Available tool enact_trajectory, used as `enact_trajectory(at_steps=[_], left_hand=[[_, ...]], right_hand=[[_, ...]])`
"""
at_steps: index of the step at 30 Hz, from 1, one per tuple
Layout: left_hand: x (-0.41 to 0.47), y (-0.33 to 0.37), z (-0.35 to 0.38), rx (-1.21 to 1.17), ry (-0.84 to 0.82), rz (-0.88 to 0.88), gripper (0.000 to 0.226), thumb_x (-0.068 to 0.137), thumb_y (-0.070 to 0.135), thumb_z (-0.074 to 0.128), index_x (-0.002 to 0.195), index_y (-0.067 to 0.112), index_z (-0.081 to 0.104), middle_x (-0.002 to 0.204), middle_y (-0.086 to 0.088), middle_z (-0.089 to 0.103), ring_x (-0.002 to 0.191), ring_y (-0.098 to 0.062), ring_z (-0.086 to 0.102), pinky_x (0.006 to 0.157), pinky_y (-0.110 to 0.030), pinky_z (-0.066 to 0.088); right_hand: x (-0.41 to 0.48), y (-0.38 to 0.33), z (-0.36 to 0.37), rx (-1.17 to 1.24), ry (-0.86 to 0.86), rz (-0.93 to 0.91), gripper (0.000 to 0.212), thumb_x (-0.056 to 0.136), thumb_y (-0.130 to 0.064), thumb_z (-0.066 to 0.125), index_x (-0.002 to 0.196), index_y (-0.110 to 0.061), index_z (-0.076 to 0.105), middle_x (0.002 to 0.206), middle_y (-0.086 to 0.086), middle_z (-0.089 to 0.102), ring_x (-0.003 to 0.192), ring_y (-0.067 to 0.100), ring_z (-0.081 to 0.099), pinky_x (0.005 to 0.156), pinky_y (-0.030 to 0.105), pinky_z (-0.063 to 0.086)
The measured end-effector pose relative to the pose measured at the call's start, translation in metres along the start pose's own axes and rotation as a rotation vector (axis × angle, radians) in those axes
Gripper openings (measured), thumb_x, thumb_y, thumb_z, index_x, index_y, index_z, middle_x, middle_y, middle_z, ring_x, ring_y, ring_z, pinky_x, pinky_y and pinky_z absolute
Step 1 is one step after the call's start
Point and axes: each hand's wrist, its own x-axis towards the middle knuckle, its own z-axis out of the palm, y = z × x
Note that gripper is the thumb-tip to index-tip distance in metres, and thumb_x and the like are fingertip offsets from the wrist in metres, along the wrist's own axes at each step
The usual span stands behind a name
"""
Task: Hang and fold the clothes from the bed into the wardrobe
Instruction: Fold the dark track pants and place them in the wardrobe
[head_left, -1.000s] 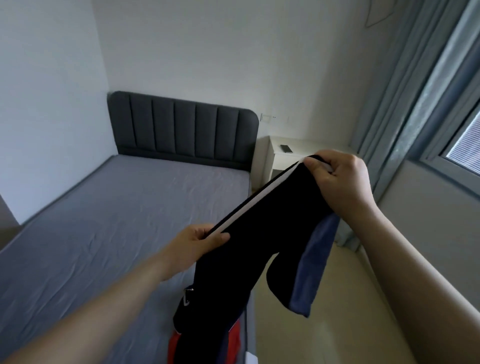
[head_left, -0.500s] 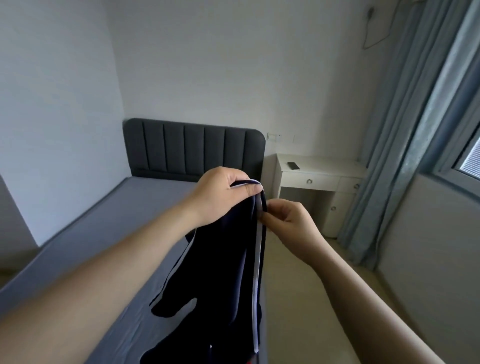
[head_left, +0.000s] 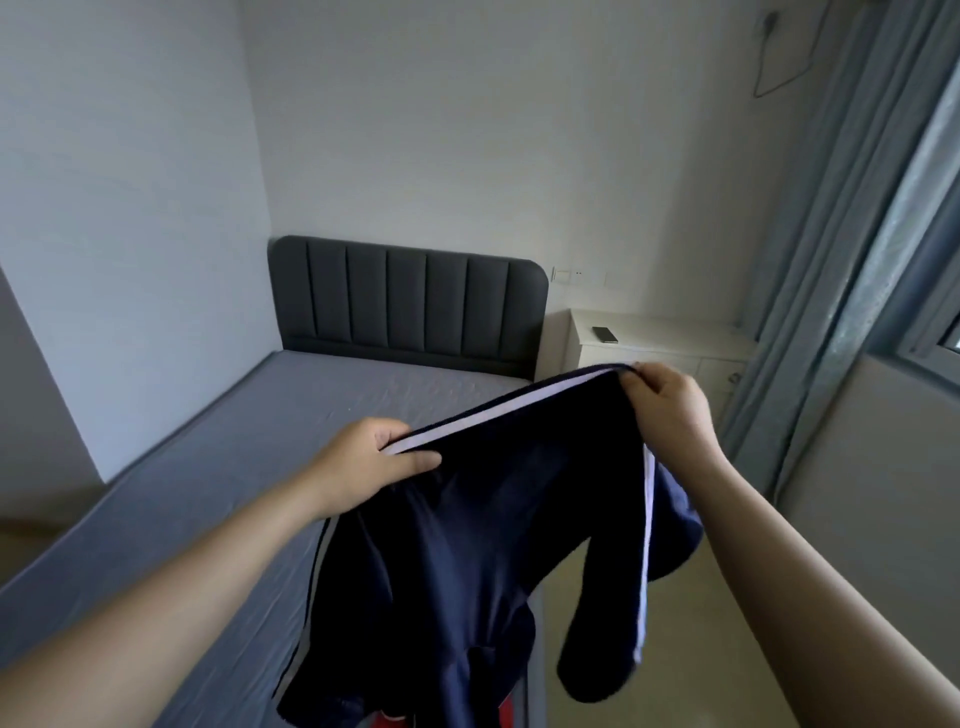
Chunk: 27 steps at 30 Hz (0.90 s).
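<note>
head-worn view, facing forward and down, close over bed (head_left: 218, 467)

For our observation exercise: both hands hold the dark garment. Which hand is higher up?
The right hand, pinching the white-striped edge of the garment in front of the bedside table; the left hand grips that edge lower, over the bed.

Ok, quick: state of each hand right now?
Left hand: grips the dark navy white-striped fabric garment.
Right hand: pinches the same garment's far end.
</note>
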Motion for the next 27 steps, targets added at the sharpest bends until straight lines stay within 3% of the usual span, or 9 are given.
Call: enact_trajectory(at_steps=[2,6,8,10,12,15,19,23,27], left_hand=[[0.005,0.004,0.000,0.028,0.054,0.032,0.029,0.082,0.036,0.071,0.065,0.016,0.059,0.051,0.011,0.044,0.047,-0.004,0.039,0.048,-0.020,0.030],[0.015,0.029,0.008,0.116,0.043,0.144,0.025,0.084,0.034,0.070,0.071,0.013,0.067,0.063,0.001,0.060,0.059,-0.011,0.054,0.062,-0.031,0.041],[0.019,0.045,0.014,0.186,-0.016,0.185,0.022,0.083,0.037,0.071,0.073,0.017,0.070,0.074,-0.004,0.068,0.073,-0.016,0.063,0.072,-0.037,0.049],[0.020,0.057,0.016,0.183,-0.025,0.208,0.021,0.082,0.037,0.071,0.075,0.018,0.071,0.078,-0.006,0.069,0.078,-0.018,0.064,0.076,-0.040,0.051],[0.021,0.063,0.014,0.166,-0.012,0.224,0.022,0.083,0.036,0.070,0.077,0.016,0.073,0.080,-0.008,0.070,0.081,-0.023,0.064,0.077,-0.041,0.051],[0.019,0.066,0.010,0.194,-0.021,0.223,0.020,0.082,0.036,0.071,0.075,0.017,0.071,0.072,-0.004,0.067,0.065,-0.015,0.057,0.062,-0.033,0.043],[0.009,0.049,0.003,0.212,-0.009,0.140,0.023,0.078,0.035,0.076,0.071,0.018,0.062,0.057,0.011,0.054,0.050,-0.002,0.045,0.051,-0.018,0.035],[-0.006,0.024,-0.018,0.235,0.065,0.095,0.024,0.076,0.036,0.078,0.074,0.017,0.063,0.061,0.007,0.057,0.054,-0.004,0.048,0.051,-0.016,0.035],[-0.007,0.029,-0.029,0.180,0.106,0.111,0.020,0.077,0.033,0.077,0.074,0.017,0.065,0.062,0.004,0.060,0.055,-0.005,0.050,0.051,-0.013,0.035]], right_hand=[[-0.010,0.002,0.008,-0.098,-0.168,0.009,0.015,0.088,-0.019,0.062,0.100,-0.012,0.069,0.092,0.006,0.070,0.092,0.024,0.063,0.073,0.027,0.041],[-0.045,-0.009,0.029,0.032,-0.470,-0.150,0.062,0.082,-0.029,0.073,0.138,-0.025,0.047,0.130,-0.013,0.054,0.118,0.004,0.049,0.099,0.026,0.040],[-0.058,-0.020,0.041,0.154,-0.569,-0.222,0.057,0.087,-0.031,0.068,0.139,-0.031,0.047,0.136,-0.018,0.052,0.125,-0.003,0.045,0.104,0.025,0.036],[-0.062,-0.028,0.047,0.224,-0.596,-0.255,0.039,0.092,-0.026,0.062,0.131,-0.030,0.057,0.124,-0.018,0.061,0.117,-0.004,0.053,0.099,0.022,0.040],[-0.062,-0.030,0.051,0.268,-0.554,-0.259,0.019,0.094,-0.020,0.058,0.109,-0.025,0.070,0.096,-0.009,0.071,0.090,0.000,0.064,0.081,0.018,0.049],[-0.062,-0.030,0.054,0.259,-0.399,-0.265,0.017,0.096,-0.018,0.054,0.088,-0.019,0.070,0.073,0.001,0.066,0.063,0.005,0.056,0.058,0.018,0.042],[-0.048,-0.033,0.050,0.289,-0.173,-0.288,0.021,0.095,-0.015,0.054,0.079,-0.009,0.064,0.067,0.001,0.061,0.058,0.000,0.047,0.052,0.014,0.036],[-0.019,-0.018,0.031,0.251,0.024,-0.140,0.022,0.094,-0.019,0.051,0.075,-0.012,0.061,0.063,0.000,0.057,0.055,0.000,0.045,0.051,0.013,0.034],[-0.012,-0.002,0.027,0.097,0.006,-0.062,0.024,0.090,-0.019,0.051,0.066,-0.013,0.054,0.056,-0.006,0.049,0.054,0.006,0.042,0.046,0.017,0.031]])
